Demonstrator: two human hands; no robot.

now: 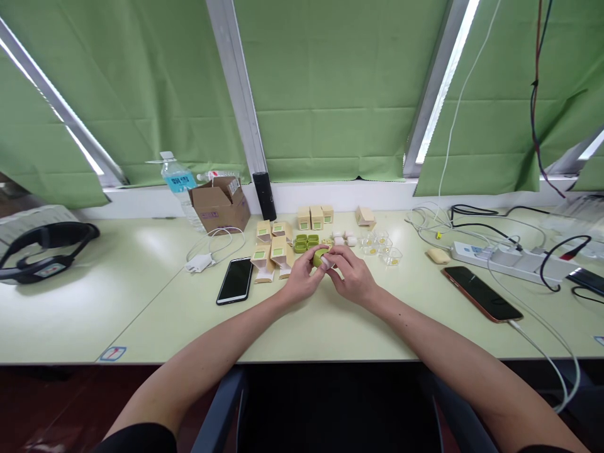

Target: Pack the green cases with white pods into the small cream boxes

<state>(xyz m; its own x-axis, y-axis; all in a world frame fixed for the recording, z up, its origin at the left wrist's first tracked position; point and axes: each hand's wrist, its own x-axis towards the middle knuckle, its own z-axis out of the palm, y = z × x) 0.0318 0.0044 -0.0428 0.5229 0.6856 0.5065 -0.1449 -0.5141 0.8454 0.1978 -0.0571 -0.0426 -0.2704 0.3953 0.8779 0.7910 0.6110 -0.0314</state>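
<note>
My left hand (302,278) is closed around a small round green case (319,256), held just above the table. In the fingers of my right hand (356,278) is a small white piece (326,262), pressed up against the green case; fingers hide much of both. Just behind my hands lie several small green containers (306,243) in a cluster. Several small white pieces (344,238) sit to their right, beside several clear plastic covers (381,243). Open kraft paper boxes with green-windowed fronts (282,251) stand left of my hands.
More small boxes (316,217) stand farther back. A black phone (234,281) lies at left, another phone (481,294) at right by a white power strip (509,261) with loose cables. A brown carton (219,204), a water bottle (182,182) and a headset (51,251) are at left.
</note>
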